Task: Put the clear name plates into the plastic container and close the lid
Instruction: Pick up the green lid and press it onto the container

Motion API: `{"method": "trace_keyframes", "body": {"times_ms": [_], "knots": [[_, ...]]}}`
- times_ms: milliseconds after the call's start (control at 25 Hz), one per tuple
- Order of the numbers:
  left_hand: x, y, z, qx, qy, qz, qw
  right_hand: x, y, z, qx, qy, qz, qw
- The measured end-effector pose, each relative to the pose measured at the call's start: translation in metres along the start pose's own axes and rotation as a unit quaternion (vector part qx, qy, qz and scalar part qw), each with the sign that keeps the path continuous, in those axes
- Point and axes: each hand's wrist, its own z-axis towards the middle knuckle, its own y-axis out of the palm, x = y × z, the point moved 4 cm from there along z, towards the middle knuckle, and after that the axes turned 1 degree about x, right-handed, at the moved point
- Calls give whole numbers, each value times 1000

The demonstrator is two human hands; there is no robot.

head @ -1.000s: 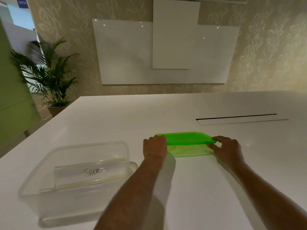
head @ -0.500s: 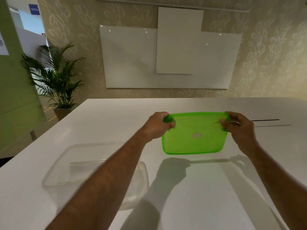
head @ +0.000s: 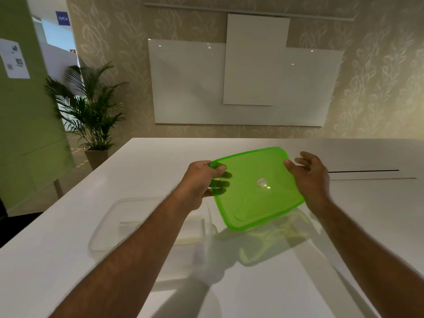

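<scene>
I hold a translucent green lid [head: 257, 189] tilted in the air above the white table [head: 344, 237]. My left hand [head: 199, 180] grips its left edge, thumb on top and fingers underneath. My right hand [head: 309, 177] touches the right edge with its thumb, the fingers spread loosely behind. Below and to the left stands the clear plastic container [head: 110, 216], open, with a clear name plate [head: 188, 228] lying inside. My left forearm crosses over the container and hides much of it.
A thin dark cable slot [head: 362, 171] runs across the table at the right. A potted palm [head: 89, 111] stands on the floor beyond the table's far left corner. White boards [head: 247, 81] hang on the wall ahead.
The green lid came up off the table and has tilted, its near edge dropping toward the container. Both hands moved left with it, and my right hand's fingers loosened.
</scene>
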Motion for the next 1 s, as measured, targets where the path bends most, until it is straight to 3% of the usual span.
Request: {"method": "trace_keyframes", "body": {"times_ms": [120, 200, 320, 520, 760, 1000], "knots": [[-4, -20, -6, 68, 11, -105, 992, -5, 23, -24, 30, 44, 1, 999], [-7, -30, -10, 102, 28, -175, 979, -11, 45, -44, -13, 122, 108, 987], [-13, -36, -17, 131, 31, -240, 961, -31, 84, -84, -123, 249, 310, 909], [-21, -34, -32, 160, 22, -293, 942, -65, 121, -130, -235, 301, 368, 848], [-15, -47, -48, 112, 27, -234, 965, -81, 134, -135, -208, 317, 422, 823], [5, -125, -50, 174, 2, -234, 957, -73, 128, -120, -226, 340, 376, 831]]}}
